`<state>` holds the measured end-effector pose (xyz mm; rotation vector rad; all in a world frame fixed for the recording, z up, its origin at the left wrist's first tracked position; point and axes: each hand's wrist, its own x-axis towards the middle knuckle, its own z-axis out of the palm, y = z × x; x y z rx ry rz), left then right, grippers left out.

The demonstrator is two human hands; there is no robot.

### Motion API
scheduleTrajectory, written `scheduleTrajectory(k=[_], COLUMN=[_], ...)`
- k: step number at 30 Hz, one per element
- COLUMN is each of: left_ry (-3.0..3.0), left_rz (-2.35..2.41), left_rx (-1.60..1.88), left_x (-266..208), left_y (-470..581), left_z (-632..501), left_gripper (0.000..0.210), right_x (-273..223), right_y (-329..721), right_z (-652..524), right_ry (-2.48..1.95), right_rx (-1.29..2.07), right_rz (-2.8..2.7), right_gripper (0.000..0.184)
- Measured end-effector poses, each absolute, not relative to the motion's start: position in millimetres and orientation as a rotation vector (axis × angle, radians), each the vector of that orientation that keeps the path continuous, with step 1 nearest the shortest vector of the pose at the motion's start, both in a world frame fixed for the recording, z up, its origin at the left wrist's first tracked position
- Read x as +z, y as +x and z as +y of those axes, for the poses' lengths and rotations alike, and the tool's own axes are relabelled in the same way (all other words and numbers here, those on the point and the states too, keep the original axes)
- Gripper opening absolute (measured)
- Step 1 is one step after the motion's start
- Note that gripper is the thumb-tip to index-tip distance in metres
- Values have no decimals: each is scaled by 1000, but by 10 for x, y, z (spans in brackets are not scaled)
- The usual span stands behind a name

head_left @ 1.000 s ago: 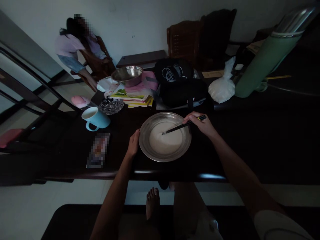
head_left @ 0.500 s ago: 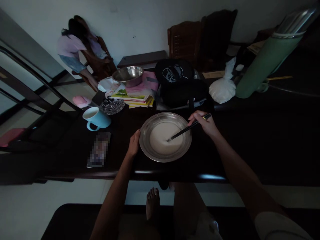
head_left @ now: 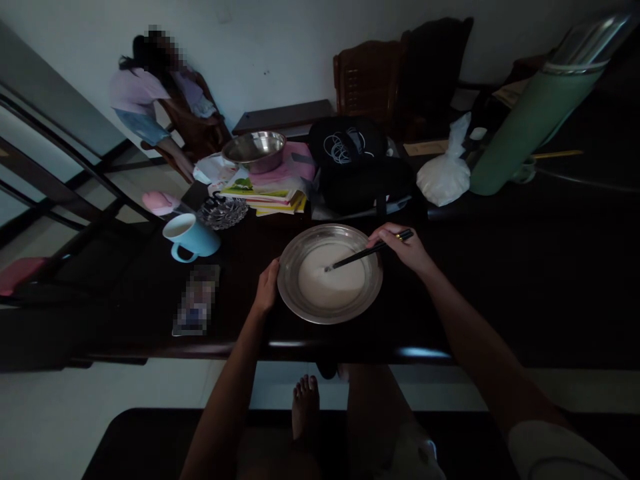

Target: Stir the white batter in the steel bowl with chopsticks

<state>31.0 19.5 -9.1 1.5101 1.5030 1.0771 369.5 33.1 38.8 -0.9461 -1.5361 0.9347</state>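
Steel bowl (head_left: 295, 293) of pale batter (head_left: 331, 283) sits on the dark table (head_left: 500, 287), near its front edge, centre. Right hand (head_left: 403, 248) is clenched around black chopsticks (head_left: 367, 251), tips dipped in the batter at its far-left part. Left hand (head_left: 266, 288) grips the bowl's left rim. Left of the bowl: blue mug (head_left: 190, 237), ribbed glass dish (head_left: 223, 213). Far side: stacked books (head_left: 270, 197) with a second steel bowl (head_left: 254, 151), black bag (head_left: 357, 167), white plastic bag (head_left: 444, 176), green flask (head_left: 535, 113). A person sits far left.
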Motion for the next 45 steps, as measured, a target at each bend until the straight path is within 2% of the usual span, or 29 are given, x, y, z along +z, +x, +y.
scheduleTrajectory(k=[45], left_ry=[1513], left_rz=[1507], left_rx=[1070], left_x=[-112], left_y=[297], left_z=[202], left_gripper=[77], right_x=[338], right_y=[3707], right_z=[349], right_ry=[-925], right_rx=[963], right_rz=[-1497], right_gripper=[45])
